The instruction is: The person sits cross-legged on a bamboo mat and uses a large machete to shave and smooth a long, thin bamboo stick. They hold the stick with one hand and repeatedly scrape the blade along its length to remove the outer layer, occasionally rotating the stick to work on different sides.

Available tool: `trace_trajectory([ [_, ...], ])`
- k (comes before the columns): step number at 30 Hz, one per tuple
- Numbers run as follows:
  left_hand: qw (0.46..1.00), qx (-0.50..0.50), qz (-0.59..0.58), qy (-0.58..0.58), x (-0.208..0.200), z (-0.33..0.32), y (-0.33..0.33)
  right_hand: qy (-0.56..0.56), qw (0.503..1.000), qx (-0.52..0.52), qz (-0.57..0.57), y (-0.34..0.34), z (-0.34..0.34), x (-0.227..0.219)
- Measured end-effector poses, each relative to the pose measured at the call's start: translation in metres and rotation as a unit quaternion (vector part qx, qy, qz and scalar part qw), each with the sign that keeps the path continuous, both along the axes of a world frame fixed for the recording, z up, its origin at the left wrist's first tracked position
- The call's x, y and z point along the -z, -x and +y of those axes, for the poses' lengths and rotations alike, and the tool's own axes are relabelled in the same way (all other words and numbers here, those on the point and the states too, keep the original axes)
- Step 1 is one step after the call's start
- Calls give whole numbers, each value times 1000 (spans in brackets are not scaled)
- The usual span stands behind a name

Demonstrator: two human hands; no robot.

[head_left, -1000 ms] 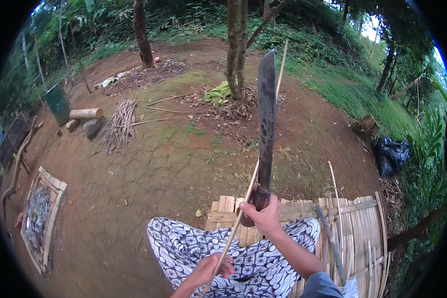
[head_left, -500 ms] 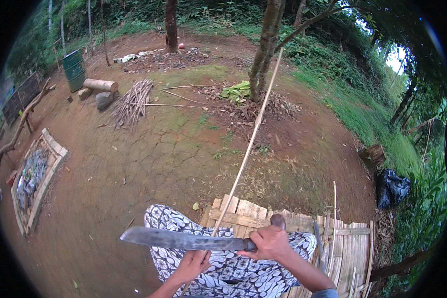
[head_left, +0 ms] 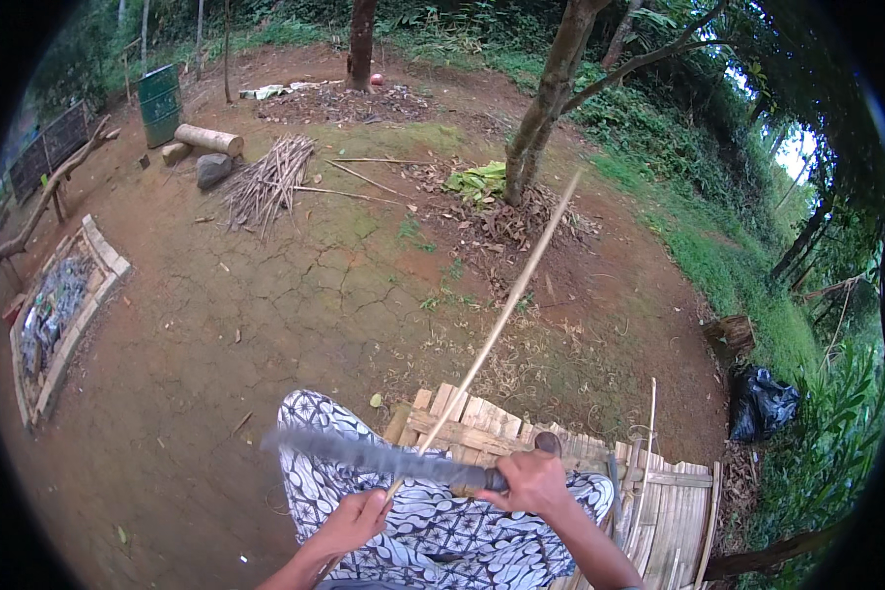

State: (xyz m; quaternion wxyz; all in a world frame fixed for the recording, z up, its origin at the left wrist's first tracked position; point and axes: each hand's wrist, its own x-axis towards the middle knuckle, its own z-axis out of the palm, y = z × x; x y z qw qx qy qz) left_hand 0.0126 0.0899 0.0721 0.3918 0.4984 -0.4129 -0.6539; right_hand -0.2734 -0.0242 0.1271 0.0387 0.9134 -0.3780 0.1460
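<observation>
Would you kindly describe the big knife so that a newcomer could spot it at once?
Find the patterned cloth over the seated person's legs, at lower centre. Over it, in the grip of the right hand, the big knife points left. It is broad and grey, unlike the thin, pale stick it crosses.

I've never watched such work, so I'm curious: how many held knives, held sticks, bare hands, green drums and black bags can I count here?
Held knife: 1
Held stick: 1
Bare hands: 2, left hand and right hand
Green drum: 1
Black bag: 1
Total: 6
</observation>
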Motion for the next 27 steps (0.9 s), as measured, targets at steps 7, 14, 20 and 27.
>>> trace_trajectory([
  [7,977,-5,-188,97,-21,-1,-20,44,994,64,-72,44,-51,-4],
  [14,994,31,-73,76,-13,-11,-9,41,997,-42,-51,-8,-1,-21],
  [20,969,51,-225,93,-36,0,-30,78,980,168,-69,58,-66,-40],
  [27,986,79,-116,94,-16,-21,-15,16,998,42,-45,16,-11,-44],
])
